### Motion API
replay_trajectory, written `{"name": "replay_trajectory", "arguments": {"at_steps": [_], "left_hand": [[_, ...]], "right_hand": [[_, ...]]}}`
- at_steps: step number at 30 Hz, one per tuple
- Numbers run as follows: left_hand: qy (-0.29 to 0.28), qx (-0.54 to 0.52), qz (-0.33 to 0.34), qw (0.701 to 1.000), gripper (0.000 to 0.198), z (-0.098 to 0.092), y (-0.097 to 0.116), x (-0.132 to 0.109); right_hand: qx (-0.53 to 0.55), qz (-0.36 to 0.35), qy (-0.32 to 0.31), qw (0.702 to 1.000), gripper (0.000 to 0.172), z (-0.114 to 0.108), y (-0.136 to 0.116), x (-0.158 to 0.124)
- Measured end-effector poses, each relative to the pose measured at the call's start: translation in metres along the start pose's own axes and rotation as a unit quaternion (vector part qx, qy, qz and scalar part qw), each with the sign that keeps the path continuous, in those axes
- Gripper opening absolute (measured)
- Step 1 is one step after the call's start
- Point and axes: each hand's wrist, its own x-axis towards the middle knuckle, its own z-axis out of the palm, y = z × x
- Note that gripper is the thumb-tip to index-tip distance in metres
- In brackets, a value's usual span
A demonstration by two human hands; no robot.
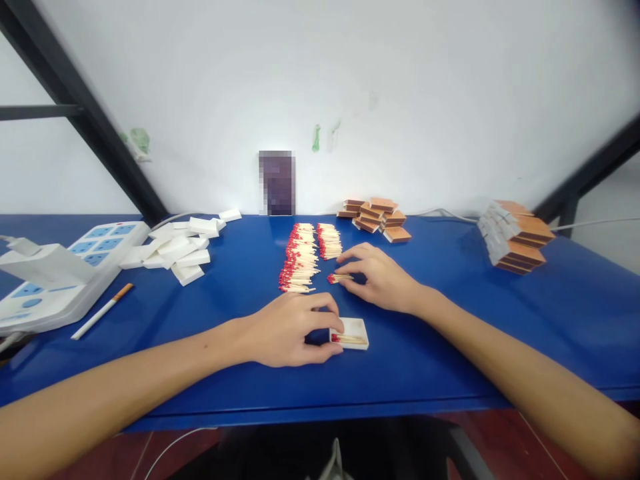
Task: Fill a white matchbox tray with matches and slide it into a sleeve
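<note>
My left hand [305, 330] grips the left end of a white matchbox tray [357, 327] lying near the table's front edge. A few red-tipped matches [350, 339] lie along the near side inside that tray. Above and to the right, my right hand [377, 277] pinches a small bunch of matches [341, 278], red heads pointing left. Just beyond my hands, a long row of matches [300, 260] is laid out, with a shorter row [329, 241] on its right.
White trays [175, 247] are heaped at the back left. Brown matchboxes or sleeves [377, 217] are piled at the back, and wrapped matchbox packs [517, 237] sit at the right. A power strip [75, 280] and a cigarette [103, 311] lie left. A blurred dark panel [278, 183] stands against the wall.
</note>
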Motion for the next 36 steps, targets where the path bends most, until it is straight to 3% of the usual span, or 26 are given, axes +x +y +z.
{"name": "replay_trajectory", "arguments": {"at_steps": [17, 21, 25, 36], "left_hand": [[0.002, 0.001, -0.001, 1.000, 0.022, 0.003, -0.001, -0.002], [0.001, 0.002, 0.001, 1.000, 0.022, 0.001, 0.000, -0.001], [-0.003, 0.003, 0.000, 1.000, 0.021, 0.000, 0.001, -0.001], [-0.001, 0.000, 0.002, 1.000, 0.023, 0.001, 0.000, 0.000]], "right_hand": [[0.028, 0.003, 0.003, 1.000, 0.010, -0.002, -0.002, 0.003], [0.031, 0.030, -0.026, 0.999, 0.022, -0.006, -0.001, 0.002], [0.027, 0.035, -0.074, 0.996, 0.024, -0.011, -0.002, 0.002], [-0.003, -0.004, -0.072, 0.997, 0.018, -0.012, -0.006, 0.002]]}}
